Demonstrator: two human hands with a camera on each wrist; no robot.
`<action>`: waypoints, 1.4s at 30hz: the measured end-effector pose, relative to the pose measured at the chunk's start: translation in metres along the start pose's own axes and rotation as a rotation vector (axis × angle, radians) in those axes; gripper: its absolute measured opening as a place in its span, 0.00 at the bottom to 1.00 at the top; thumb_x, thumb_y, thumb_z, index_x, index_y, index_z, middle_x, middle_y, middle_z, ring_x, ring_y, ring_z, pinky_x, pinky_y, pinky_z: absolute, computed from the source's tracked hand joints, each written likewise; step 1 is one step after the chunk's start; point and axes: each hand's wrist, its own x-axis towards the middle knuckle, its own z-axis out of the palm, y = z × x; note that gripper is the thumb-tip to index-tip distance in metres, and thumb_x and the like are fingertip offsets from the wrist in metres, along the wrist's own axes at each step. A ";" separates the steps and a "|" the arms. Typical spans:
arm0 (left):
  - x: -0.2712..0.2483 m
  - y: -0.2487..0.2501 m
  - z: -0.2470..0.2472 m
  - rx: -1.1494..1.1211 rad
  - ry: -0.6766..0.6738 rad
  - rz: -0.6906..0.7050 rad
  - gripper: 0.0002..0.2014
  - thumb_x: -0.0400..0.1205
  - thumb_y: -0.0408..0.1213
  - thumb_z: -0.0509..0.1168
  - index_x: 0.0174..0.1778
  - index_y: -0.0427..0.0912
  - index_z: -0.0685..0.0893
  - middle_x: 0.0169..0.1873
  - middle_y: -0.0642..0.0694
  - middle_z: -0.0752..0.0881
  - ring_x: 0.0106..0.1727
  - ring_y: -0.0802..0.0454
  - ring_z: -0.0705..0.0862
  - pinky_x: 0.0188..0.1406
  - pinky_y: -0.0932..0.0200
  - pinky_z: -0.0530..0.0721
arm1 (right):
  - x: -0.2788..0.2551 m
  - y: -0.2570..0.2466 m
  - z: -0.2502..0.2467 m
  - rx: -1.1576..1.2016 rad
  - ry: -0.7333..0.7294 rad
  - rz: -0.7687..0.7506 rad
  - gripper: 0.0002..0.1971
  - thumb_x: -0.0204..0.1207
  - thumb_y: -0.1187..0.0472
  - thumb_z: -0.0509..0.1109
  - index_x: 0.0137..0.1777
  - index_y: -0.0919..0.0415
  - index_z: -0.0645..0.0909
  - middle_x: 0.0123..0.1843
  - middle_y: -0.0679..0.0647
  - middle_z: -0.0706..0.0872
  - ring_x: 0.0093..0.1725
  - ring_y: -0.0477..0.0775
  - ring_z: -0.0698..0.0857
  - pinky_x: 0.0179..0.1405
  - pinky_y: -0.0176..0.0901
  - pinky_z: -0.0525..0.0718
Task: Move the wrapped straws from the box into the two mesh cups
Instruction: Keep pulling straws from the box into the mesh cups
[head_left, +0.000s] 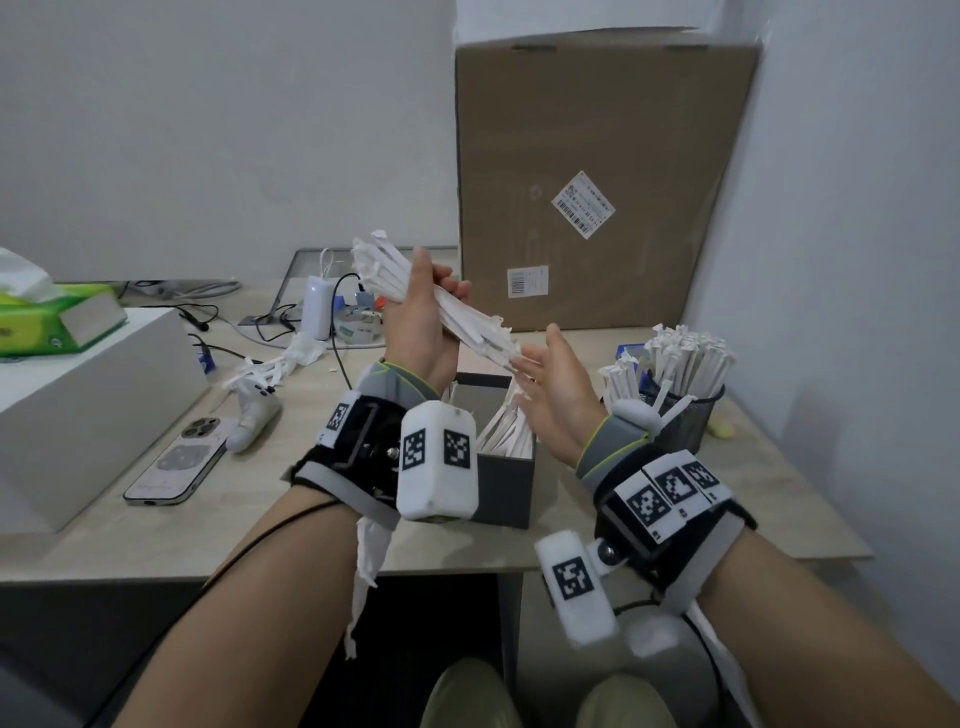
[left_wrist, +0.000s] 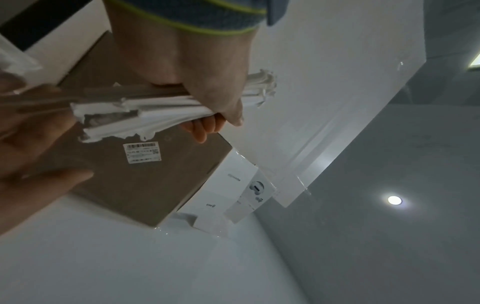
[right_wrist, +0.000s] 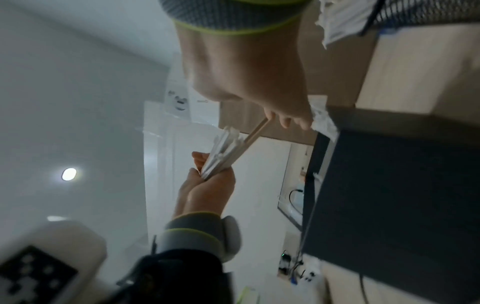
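My left hand (head_left: 431, 306) is raised over the table and grips a thick bundle of white wrapped straws (head_left: 387, 273) round its middle, tilted down to the right. My right hand (head_left: 550, 376) is open, its palm and straight fingers against the bundle's lower end. Below the hands stands the dark box (head_left: 506, 480) with more straws in it. At the right a black mesh cup (head_left: 688, 423) is packed with upright straws; a second cluster of straws (head_left: 618, 382) stands beside it, its cup hidden. The left wrist view shows the gripped bundle (left_wrist: 116, 115); the right wrist view shows both hands on the bundle (right_wrist: 223, 153).
A tall cardboard carton (head_left: 597, 156) stands at the back against the wall. A white box (head_left: 78, 415) with a green tissue pack (head_left: 57, 322) fills the left side. A phone (head_left: 176, 462), a white controller (head_left: 254, 415), loose straws (head_left: 262, 371) and cables lie between.
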 end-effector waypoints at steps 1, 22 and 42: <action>-0.003 -0.004 0.001 0.024 -0.008 -0.005 0.15 0.83 0.43 0.64 0.33 0.40 0.77 0.22 0.49 0.79 0.25 0.56 0.81 0.31 0.62 0.83 | 0.000 -0.001 0.004 0.126 -0.043 0.049 0.31 0.84 0.40 0.49 0.72 0.66 0.72 0.70 0.61 0.78 0.69 0.54 0.77 0.72 0.45 0.71; -0.035 -0.017 -0.002 0.634 -0.304 0.108 0.17 0.80 0.41 0.68 0.26 0.45 0.75 0.16 0.53 0.75 0.21 0.53 0.72 0.22 0.60 0.72 | -0.014 -0.043 -0.001 -0.345 -0.066 -0.400 0.30 0.84 0.39 0.44 0.80 0.53 0.65 0.80 0.48 0.69 0.77 0.43 0.68 0.82 0.50 0.61; -0.066 -0.041 0.050 1.041 -0.544 0.176 0.09 0.79 0.32 0.66 0.32 0.43 0.81 0.27 0.50 0.81 0.24 0.59 0.76 0.24 0.65 0.72 | -0.064 -0.099 -0.052 -1.055 -0.061 -0.834 0.33 0.69 0.30 0.57 0.70 0.47 0.75 0.62 0.44 0.84 0.61 0.41 0.83 0.64 0.47 0.81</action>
